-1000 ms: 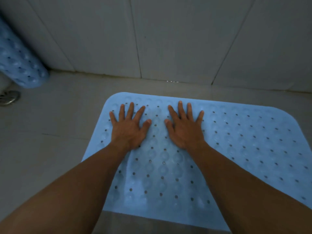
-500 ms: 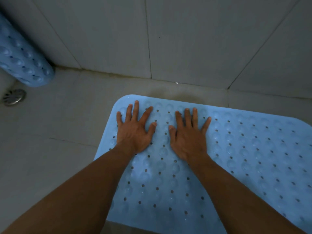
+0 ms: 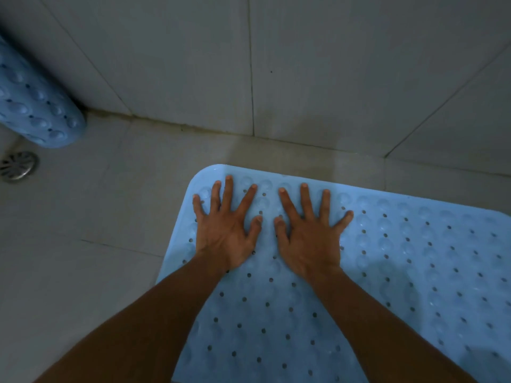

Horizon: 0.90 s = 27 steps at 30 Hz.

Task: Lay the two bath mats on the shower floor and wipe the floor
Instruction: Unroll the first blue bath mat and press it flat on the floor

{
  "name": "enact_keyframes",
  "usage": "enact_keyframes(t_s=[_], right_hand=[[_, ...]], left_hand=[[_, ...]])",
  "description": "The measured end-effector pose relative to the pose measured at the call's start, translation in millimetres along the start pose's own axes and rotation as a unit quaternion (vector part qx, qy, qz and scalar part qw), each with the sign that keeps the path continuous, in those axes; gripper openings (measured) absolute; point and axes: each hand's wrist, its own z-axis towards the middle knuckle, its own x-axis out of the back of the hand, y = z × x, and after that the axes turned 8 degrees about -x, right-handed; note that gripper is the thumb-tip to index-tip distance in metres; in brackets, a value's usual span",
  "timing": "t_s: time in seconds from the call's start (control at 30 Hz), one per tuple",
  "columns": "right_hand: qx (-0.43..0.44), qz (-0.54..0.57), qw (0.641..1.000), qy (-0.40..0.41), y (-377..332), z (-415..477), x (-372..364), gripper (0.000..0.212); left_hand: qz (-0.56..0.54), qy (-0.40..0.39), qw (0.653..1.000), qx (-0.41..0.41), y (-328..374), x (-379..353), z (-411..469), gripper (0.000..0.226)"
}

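Bath mat [image 3: 401, 272], pale blue, dimpled and dotted with holes, lies flat on the shower floor [image 3: 83, 244] near the tiled wall. I see the second mat [image 3: 36, 106] rolled up at far left. My left hand [image 3: 226, 230] and right hand [image 3: 309, 239] press side by side on the flat mat's far left corner, fingers straight and splayed, gripping nothing.
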Motion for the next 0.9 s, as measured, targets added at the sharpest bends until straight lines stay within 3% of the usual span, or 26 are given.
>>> enact_keyframes(t_s=[0.17, 0.6, 0.73, 0.9], right_hand=[[-0.003, -0.004, 1.000, 0.019, 2, -1, -2, 0.065], [-0.013, 0.007, 0.999, 0.029, 3, -1, -5, 0.065], [-0.014, 0.076, 0.996, 0.037, 6, -4, 1, 0.070], [-0.039, 0.268, 0.963, 0.006, 15, -4, 14, 0.063]], left_hand=[[-0.016, -0.002, 1.000, 0.021, 0, 0, 2, 0.077], [-0.006, -0.001, 1.000, 0.023, 2, -1, 3, 0.078], [-0.008, -0.003, 1.000, 0.025, 0, -2, 2, 0.078], [-0.015, -0.056, 0.998, 0.033, 6, 11, 4, 0.075]])
